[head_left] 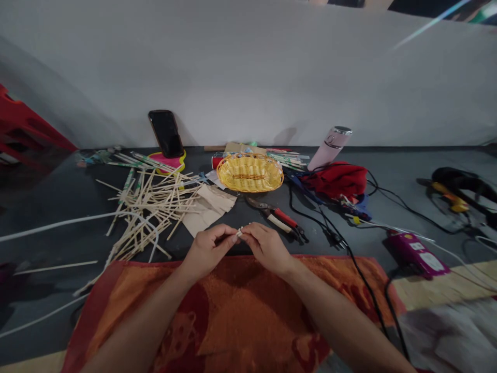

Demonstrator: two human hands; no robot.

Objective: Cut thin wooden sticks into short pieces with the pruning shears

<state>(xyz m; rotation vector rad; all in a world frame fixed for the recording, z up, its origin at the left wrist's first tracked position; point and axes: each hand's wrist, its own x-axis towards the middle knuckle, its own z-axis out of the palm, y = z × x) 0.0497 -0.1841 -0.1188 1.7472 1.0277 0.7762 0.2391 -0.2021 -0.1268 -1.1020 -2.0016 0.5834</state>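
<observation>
To our left lies a loose, tangled heap of thin pale wooden sticks (pixel 155 204), so plenty appears unworked. Our left hand (pixel 212 248) pinches a small pale stick-like piece (pixel 239 232) between thumb and fingers (it is too tiny to tell how finished it looks). Beyond it sits the yellow oval woven basket (pixel 250 177). Our right hand (pixel 269 249) pinches the piece's other side; past it, red-and-white-handled metal cutters (pixel 277 217) lie untouched.
</observation>
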